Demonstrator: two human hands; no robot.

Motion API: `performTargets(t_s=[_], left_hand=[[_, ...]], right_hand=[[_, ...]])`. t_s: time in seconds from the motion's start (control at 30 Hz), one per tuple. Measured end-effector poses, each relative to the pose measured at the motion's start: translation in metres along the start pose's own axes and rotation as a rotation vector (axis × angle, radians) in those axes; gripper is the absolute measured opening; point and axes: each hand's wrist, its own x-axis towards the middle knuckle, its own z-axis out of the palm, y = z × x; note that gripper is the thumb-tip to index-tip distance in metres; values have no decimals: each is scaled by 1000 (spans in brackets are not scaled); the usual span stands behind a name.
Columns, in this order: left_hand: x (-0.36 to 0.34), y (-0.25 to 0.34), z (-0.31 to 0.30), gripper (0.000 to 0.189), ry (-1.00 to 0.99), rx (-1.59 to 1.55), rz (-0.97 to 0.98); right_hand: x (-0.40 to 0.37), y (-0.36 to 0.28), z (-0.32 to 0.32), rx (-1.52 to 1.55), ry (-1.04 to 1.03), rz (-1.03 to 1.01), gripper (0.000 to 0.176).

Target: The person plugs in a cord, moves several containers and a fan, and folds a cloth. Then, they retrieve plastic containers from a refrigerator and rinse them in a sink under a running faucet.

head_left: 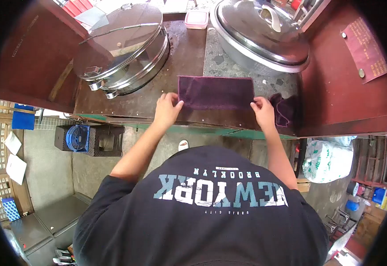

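A dark purple cloth [215, 92], folded into a flat rectangle, is stretched out over the brown counter [184, 48]. My left hand [167, 108] pinches its left edge near the lower corner. At the opposite edge, the thumb and fingers of my right hand [262, 110] close on the lower right corner. A second dark cloth [285, 108] lies crumpled just beyond my right hand, by the right side wall.
A round steel griddle with a lid [131, 48] stands at the back left. At the back right is a large lidded pot [264, 35]. A small pink container [196, 20] sits between them. Red side walls [339, 88] bound the counter. A blue fan [77, 138] is below left.
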Motion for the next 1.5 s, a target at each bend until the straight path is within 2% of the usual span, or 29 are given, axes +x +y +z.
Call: performTargets(t_s=[0.1,0.2,0.3,0.4,0.43,0.47,0.53,0.6,0.7,0.73,0.83,0.93,1.03,1.13,1.17,1.27,1.3,1.33,1.4,1.47,1.5], left_hand=[[-21,5,10,32,73,199,-39],[-25,11,16,29,133,193,-80],[-19,3,22,23,181,108,20],[-10,3,9,19,128,-197,-26],[-6,6,5,15,189,-201,-22],[1,7,-3,15,146,-359,-39],[13,12,-23,13,57,-671,-81],[27,29,-49,13,96,-716,55],[44,55,-78,11,94,-823,100],[49,60,-84,11,86,-855,104],[57,70,-97,12,30,-907,110],[52,81,-104,12,11,-811,122],[58,74,-94,15,-97,-687,135],[56,83,-88,15,-23,-534,164],[46,96,-94,16,113,-236,256],[37,73,-71,18,332,-29,602],[26,64,-60,15,271,25,555],[16,48,-43,12,128,-165,415],[-13,28,-19,9,85,86,469],[-28,8,1,6,50,108,531],[-33,0,9,5,37,118,563]], right_hand=[[-21,-5,7,-113,66,11,27],[-25,-11,9,-190,140,62,27],[-23,-7,15,-232,138,29,24],[-17,10,19,-154,78,24,25],[-14,4,10,-39,33,112,27],[-10,-3,1,78,-15,197,28],[0,-1,-11,302,91,161,32],[8,-27,-43,341,94,125,29],[18,-59,-78,709,22,170,14],[23,-60,-84,759,47,111,10],[29,-62,-108,831,-19,159,19],[24,-64,-120,773,-26,184,23],[26,-59,-122,679,-89,211,20],[24,-59,-121,641,-63,110,17],[24,-58,-121,622,-26,78,17],[6,-50,-120,564,21,21,18],[-2,-31,-111,544,9,44,18],[-12,-11,-99,526,-6,71,18],[-41,7,-82,317,-86,107,17],[-63,33,-58,288,-171,200,17],[-70,44,-52,183,-169,170,17]])
